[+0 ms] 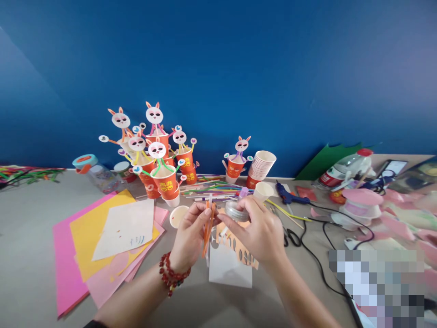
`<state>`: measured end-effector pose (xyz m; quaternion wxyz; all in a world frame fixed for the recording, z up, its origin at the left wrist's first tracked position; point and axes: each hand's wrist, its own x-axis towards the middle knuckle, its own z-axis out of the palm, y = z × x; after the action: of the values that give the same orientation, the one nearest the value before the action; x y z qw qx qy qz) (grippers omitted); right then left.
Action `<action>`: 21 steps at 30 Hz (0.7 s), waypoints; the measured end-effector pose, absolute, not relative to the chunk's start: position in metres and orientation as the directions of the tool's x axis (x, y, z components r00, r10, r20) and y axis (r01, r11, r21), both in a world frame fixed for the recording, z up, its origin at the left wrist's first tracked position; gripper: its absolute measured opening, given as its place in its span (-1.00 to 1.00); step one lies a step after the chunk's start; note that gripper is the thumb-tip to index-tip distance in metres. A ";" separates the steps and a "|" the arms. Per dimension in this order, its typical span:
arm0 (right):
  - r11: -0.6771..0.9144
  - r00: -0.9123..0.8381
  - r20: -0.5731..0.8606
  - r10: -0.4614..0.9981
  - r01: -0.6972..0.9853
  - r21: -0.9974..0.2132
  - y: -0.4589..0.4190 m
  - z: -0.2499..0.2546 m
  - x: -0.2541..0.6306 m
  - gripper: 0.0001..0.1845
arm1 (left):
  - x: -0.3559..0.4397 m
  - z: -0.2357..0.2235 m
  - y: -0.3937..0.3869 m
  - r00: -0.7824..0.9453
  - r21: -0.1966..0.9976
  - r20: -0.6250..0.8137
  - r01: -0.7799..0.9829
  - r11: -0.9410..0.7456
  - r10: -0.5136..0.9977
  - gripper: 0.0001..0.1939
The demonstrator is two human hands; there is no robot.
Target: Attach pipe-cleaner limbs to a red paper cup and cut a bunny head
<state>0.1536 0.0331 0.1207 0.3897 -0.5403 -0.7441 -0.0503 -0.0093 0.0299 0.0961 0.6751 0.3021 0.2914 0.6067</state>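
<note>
My left hand [191, 234], with red beads round its wrist, pinches a few orange straw-like sticks [206, 239] upright, with a whitish piece among their tops. Just to the right, my right hand [264, 228] grips a roll of clear tape [236, 212]. The roll is level with the top of the sticks; whether tape joins them I cannot tell. Beneath both hands lie a white sheet [230, 271] and an orange paper [246, 256] with cut-out holes.
Stacked red paper cups [166, 184] with rabbit heads stand at the back left. Coloured paper [64, 255] lies left. Behind my hands are loose coloured sticks [218, 186] and a cup stack [261, 166]. A blue glue gun [293, 197], its black cord, scissors [292, 238] and a bottle [344, 168] occupy the right.
</note>
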 end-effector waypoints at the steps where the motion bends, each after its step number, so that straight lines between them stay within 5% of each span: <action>1: 0.411 -0.112 0.634 0.766 0.843 -0.347 0.033 0.121 0.153 -0.59 | -0.009 0.096 0.030 0.106 0.758 -0.027 -0.646 0.089 0.994 -0.86; 14: 0.467 -0.132 0.656 0.743 0.804 -0.368 0.034 0.120 0.154 -0.64 | -0.011 0.091 0.032 0.114 0.841 -0.025 -0.534 0.083 0.993 -0.78; 21: 0.480 -0.136 0.656 0.743 0.791 -0.379 0.033 0.120 0.158 -0.66 | -0.012 0.091 0.034 0.164 0.790 -0.079 -0.592 0.162 0.983 -0.84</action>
<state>0.1582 0.0326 0.1204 0.4156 -0.5092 -0.7531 -0.0291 -0.0122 0.0338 0.0910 0.6955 0.3134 0.3123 0.5662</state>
